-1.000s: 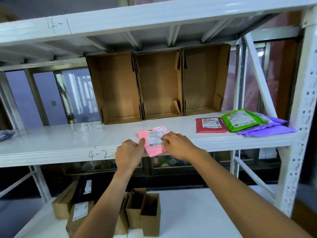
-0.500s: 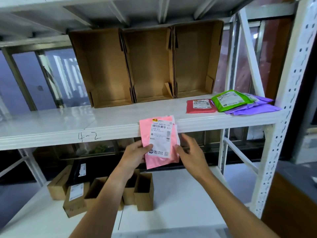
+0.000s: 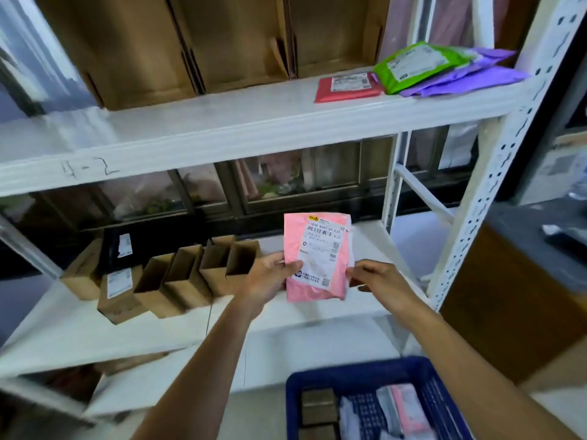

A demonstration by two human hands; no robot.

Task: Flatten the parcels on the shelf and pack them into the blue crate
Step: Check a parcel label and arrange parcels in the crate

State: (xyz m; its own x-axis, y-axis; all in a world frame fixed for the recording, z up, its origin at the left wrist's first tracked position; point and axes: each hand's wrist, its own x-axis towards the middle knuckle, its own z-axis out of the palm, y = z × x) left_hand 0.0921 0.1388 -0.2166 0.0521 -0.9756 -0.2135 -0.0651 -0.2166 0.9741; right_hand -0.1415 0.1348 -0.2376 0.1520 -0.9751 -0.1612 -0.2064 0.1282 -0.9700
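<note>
Pink parcel (image 3: 319, 255) upright in the air, left hand (image 3: 265, 277) pinching its lower left edge, right hand (image 3: 379, 281) pinching its lower right edge, blue crate (image 3: 359, 373) below

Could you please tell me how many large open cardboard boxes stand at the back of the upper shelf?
3. They stand side by side at the back: left box, middle box and right box, behind the red parcel. Their tops are out of frame.

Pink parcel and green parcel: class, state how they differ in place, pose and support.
The pink parcel is held in the air by the left hand and right hand; the green parcel lies untouched on the shelf. The pink parcel stands upright, the green parcel lies nearly flat. Both carry a white printed label.
</note>
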